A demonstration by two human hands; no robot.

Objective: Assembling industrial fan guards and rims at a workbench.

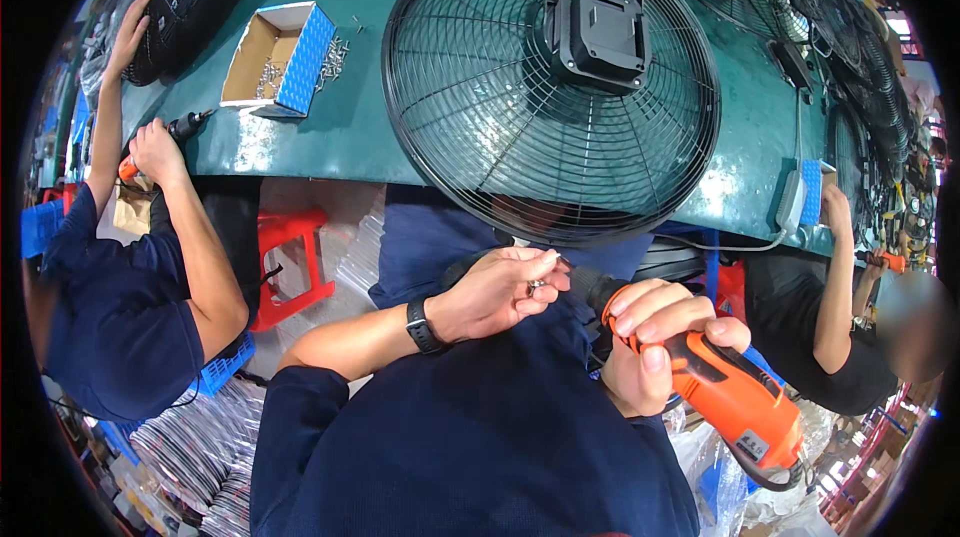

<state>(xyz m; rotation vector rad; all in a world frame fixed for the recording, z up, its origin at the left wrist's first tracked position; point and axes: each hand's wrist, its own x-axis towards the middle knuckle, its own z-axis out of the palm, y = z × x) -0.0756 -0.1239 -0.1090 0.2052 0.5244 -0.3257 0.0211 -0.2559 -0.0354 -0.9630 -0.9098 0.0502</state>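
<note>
Centre frame: left hand (pixel 497 289) pinches small silver screws (pixel 537 286) at the tip of the orange-black power screwdriver (pixel 725 392), right hand (pixel 655 342) wrapped tight around it, ready to load.

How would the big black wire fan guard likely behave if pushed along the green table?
The fan guard overhangs the table edge, so it might tip. Its thin open wires suggest it is light and slightly springy; lying flat, it would probably slide, not roll.

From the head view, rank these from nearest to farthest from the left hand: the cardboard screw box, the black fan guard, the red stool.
From the left hand:
1. Black fan guard, just above it, overhanging the table edge.
2. Red stool, to its left, under the table.
3. Cardboard screw box, far upper left on the green table.
</note>
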